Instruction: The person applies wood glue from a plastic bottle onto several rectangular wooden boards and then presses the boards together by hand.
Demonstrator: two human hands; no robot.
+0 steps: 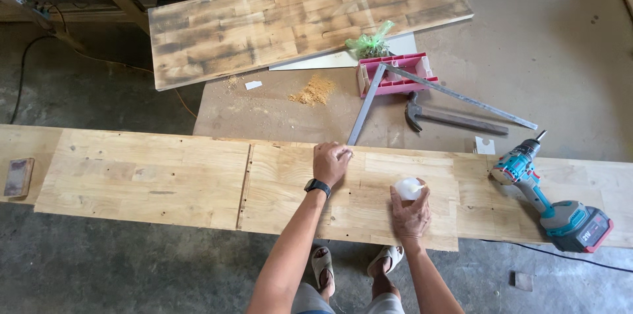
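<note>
Gripping small white container (408, 188) — right hand (410, 212) closed round it, contents unseen; left hand (331, 162) curled, empty, on board (165, 179).

A long pale board (151, 179) carries a cordless drill (550, 198) and sanding block (18, 177).

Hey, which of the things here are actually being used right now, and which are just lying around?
In use:
left hand, pressing on the long pale board
right hand, holding a small white container

Lying about:
cordless drill
hammer
metal square
pink box
sanding block
sawdust pile
dark board
</note>
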